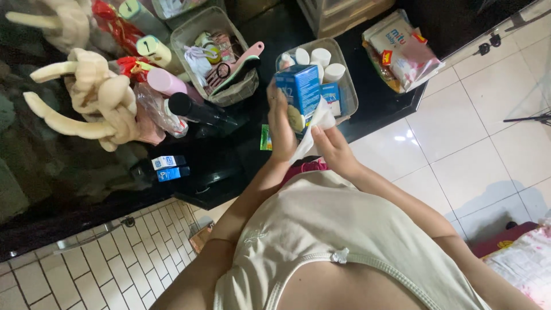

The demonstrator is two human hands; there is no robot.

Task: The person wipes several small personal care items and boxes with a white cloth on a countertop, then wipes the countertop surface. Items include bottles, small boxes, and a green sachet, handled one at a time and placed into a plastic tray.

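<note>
Blue box [301,92] held up in my left hand [281,129], over the worktop [379,97] edge, just in front of the clear bin [347,86]. Left hand wrapped on the box's 9 o'clock side, fingers closed round it. Right hand [333,146] at 5 o'clock of the box, pinching a white cloth [315,123] pressed on the box's lower face. Both hands closed on something, neither spread wide.

Clear bin at 1 o'clock of the box holds white capped bottles [321,57] and a second small blue carton [330,92]. Wipes pack [402,51] at 2 o'clock, near the worktop corner, well apart from my hands. Second bin [212,51] at 10 o'clock, full of small items; pink hand mirror [241,63] sticking out of it. Black bottle [201,109] lying at 9 o'clock, pink bottle [163,80] just beyond it. Beige plush toy [92,97] at far 9 o'clock. Two small blue-and-white boxes [169,167] at 8 o'clock on the dark worktop. Small green packet [265,138] touching near my left wrist; can't tell what it is. White tiled floor [459,132] at 3 o'clock.
</note>
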